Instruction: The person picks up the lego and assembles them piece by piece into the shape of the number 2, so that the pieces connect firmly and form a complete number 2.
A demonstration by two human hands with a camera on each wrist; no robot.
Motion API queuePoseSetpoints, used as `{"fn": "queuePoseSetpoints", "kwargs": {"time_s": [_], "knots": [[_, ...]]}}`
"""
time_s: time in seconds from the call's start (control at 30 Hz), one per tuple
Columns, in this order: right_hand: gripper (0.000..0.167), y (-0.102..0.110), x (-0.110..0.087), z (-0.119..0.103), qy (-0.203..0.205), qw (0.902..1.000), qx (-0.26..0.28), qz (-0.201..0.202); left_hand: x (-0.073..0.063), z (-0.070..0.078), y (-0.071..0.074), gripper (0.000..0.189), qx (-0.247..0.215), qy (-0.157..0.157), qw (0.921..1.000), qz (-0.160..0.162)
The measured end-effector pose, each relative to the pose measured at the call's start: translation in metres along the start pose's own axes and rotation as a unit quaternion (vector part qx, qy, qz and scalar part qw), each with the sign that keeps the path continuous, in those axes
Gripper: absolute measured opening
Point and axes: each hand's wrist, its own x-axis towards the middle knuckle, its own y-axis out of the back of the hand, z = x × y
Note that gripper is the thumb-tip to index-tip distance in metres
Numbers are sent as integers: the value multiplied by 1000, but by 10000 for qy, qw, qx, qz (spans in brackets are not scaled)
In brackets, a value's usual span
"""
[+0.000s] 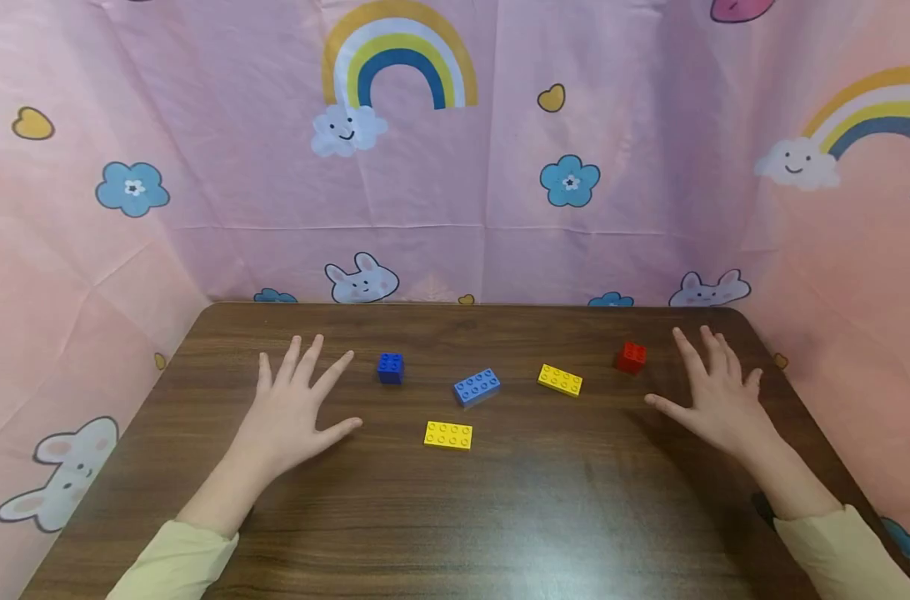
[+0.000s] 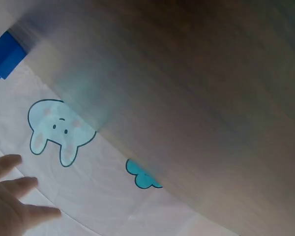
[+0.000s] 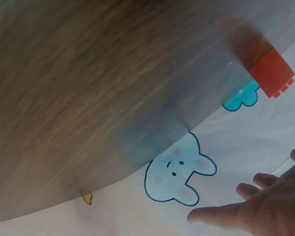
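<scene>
Five bricks (image 1: 477, 387) lie apart toward the worktop (image 1: 395, 525)'s far edge, left hand (image 1: 293, 412) and right hand (image 1: 721, 400) spread, work seemingly unstarted.

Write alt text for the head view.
A person's left grip and right grip, both spread, flank two blue toy bricks, two yellow bricks and a red brick on a table. Behind hangs pink cloth with rainbows and rabbits.

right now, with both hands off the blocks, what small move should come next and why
I'd probably ease the right hand toward the red block and pinch it. That hand holds nothing, its fingers are spread, the red block looks like the nearest one to it, and no other block lies between them.
</scene>
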Motion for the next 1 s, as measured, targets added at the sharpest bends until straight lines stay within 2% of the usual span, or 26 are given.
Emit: {"fn": "queuePoseSetpoints", "kwargs": {"time_s": [0.23,0.63,0.9,1.0], "knots": [[113,2,7,-12,276,9992,263,152,0,6,-1,93,-209,-347,9990,198],[102,8,16,-37,764,9936,713,424,-1,28,1,89,-429,-837,9948,384],[94,5,27,-48,1154,9876,856,631,4,42,0,83,-562,-1057,9926,181],[91,5,30,-52,1154,9873,886,632,7,47,-3,80,-606,-1184,9910,155]]}}
